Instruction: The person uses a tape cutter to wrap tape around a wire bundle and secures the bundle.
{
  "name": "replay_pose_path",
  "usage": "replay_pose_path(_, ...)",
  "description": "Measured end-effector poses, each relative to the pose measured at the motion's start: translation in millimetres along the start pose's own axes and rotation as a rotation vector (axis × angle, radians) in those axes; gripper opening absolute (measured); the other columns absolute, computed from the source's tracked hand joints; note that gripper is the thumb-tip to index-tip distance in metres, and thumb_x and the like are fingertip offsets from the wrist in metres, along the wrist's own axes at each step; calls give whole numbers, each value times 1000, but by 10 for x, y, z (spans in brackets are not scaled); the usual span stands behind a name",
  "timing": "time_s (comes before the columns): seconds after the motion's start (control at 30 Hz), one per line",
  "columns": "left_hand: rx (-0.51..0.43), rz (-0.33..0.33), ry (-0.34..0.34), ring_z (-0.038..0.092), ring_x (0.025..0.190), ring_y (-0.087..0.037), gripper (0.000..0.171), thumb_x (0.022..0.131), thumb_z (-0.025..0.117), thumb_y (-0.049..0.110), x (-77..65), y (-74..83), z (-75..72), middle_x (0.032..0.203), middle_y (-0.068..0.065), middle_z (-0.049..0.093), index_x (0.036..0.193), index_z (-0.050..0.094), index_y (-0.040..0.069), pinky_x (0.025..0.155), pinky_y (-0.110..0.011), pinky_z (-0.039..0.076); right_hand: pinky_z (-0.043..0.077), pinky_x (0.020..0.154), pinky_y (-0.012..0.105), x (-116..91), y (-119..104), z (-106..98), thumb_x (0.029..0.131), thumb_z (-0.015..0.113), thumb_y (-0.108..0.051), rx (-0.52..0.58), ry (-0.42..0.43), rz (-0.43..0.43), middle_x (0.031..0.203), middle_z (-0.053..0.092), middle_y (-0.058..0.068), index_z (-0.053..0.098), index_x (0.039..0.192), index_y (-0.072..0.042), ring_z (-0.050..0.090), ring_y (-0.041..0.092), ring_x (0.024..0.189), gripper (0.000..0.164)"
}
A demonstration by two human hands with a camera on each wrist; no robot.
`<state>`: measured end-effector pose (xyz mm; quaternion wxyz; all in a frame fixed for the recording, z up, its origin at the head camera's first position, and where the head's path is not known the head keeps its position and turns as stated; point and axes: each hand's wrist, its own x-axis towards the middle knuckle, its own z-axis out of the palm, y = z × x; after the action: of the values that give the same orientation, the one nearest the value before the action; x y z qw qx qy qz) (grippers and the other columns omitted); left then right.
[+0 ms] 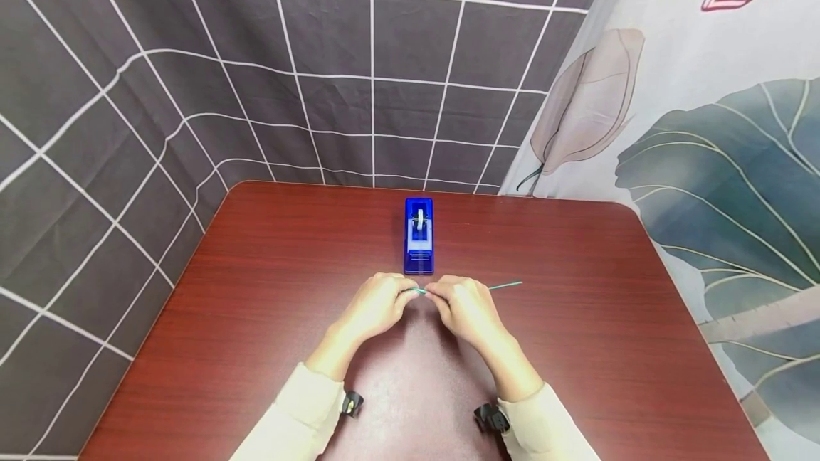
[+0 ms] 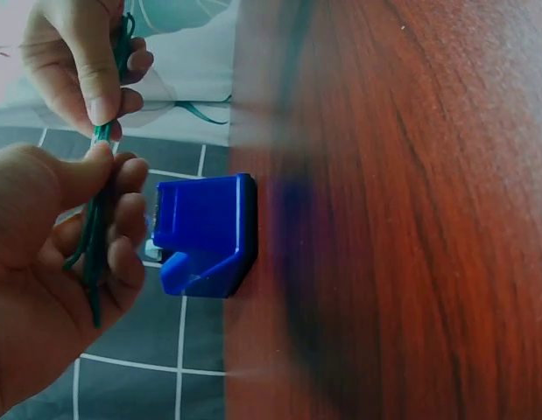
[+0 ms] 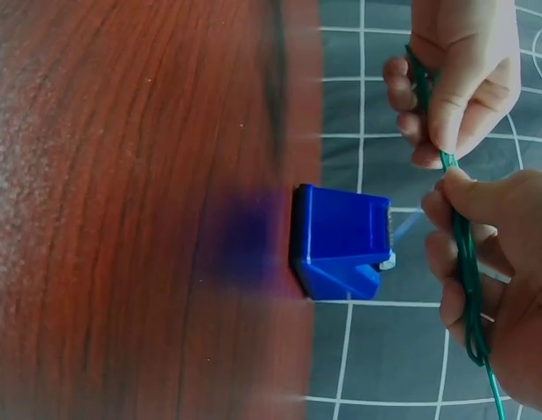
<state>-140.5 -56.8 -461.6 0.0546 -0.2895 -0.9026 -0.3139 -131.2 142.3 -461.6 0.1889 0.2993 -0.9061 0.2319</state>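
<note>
Above the table, both hands hold a folded bundle of thin green cord [image 1: 506,285]. The left hand [image 1: 378,304] pinches it between thumb and fingers, and the right hand [image 1: 470,308] pinches it right beside, thumbs nearly meeting. Several strands of the green cord [image 3: 466,271] run along the right palm in the right wrist view, with one loose end trailing out. Under the left fingers, the cord [image 2: 94,236] shows looped strands. Just beyond the hands stands a blue tape dispenser [image 1: 419,262], touched by neither hand. Whether anything is wrapped round the cord between the thumbs, I cannot tell.
A reddish-brown wooden table [image 1: 269,290] lies under the hands. Behind it and to the left hangs a dark grey cloth [image 1: 333,27] with white grid lines. At the right is a pale curtain [image 1: 679,162] with leaf prints.
</note>
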Motion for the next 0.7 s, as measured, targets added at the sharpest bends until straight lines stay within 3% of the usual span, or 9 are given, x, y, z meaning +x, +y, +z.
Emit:
replay_pose_path(0.2,-20,50,74,70,78,-15,8,91,73,6,-6,-41,56,87,-2,74,96,79,7,74,-31,56,56,64,45,42,-28,-45,96,69,-16,10,-157,103,87,72,-1,77,97,-12,71,21,78,9)
replay_pose_path(0.33,-25,64,104,69,75,-14,7,89,75,5,-16,-64,90,84,-1,73,95,79,7,71,-29,56,55,66,46,68,-41,-61,97,66,-15,38,-234,189,84,71,-1,76,94,-12,70,21,79,11)
replay_pose_path(0.7,-37,31,34,72,85,-16,8,93,72,10,-6,-73,88,91,-3,75,97,78,7,79,-34,56,52,58,41,28,-2,-16,92,74,-13,47,-155,174,75,65,-5,78,88,-14,61,14,65,5)
